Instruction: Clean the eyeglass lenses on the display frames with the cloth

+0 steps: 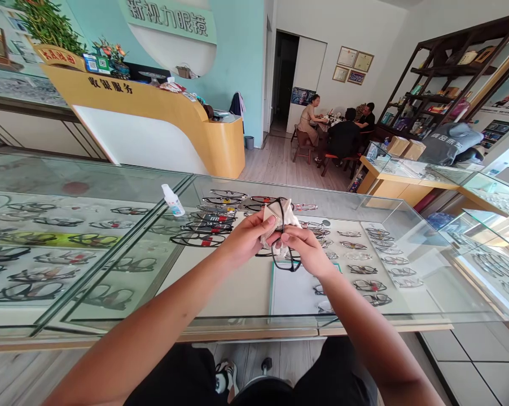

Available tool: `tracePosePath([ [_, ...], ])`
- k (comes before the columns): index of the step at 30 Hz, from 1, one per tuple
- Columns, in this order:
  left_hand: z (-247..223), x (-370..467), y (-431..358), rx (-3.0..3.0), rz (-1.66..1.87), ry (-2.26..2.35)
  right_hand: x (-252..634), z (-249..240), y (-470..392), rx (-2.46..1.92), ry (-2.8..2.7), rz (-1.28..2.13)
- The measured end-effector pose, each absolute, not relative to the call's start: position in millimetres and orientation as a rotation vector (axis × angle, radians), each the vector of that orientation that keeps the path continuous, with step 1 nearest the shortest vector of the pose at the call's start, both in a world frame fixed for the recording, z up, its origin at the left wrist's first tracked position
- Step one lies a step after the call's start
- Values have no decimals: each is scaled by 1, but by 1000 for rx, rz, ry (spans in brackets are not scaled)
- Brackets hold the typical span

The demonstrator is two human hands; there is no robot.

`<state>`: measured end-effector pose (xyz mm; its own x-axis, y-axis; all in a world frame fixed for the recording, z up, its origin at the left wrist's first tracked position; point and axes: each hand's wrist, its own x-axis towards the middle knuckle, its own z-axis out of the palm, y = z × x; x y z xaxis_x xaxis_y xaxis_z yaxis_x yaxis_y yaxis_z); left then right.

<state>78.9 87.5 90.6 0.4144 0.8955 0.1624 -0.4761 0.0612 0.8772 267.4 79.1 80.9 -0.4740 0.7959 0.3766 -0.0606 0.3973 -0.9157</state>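
A pair of black-framed eyeglasses (293, 265) is held up in both hands above the glass display case. My left hand (252, 232) pinches a cream cleaning cloth (295, 212) around the upper part of the frame, thumb on top. My right hand (308, 248) closes its fingers on the middle of the frame, near the bridge. One lens hangs below my right fingers; the other is partly hidden by cloth and fingers. To the left, a white spray bottle (172, 201) stands on the glass top.
Inside the glass display case (220, 304) lie rows of eyeglasses (199, 239), with more in the left case (30, 290). Beyond stands a wooden cashier counter (224, 148). Several people (345, 135) sit at a far table. A dark wooden shelf (453, 70) stands at right.
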Motion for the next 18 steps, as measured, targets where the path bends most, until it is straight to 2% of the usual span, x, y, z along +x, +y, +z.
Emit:
tracePosePath([
  [11, 88, 77, 94, 1150, 1221, 568, 265, 65, 88, -667, -1591, 1460],
  [18, 84, 77, 90, 1188, 1266, 660, 266, 70, 84, -686, -1738, 1374],
])
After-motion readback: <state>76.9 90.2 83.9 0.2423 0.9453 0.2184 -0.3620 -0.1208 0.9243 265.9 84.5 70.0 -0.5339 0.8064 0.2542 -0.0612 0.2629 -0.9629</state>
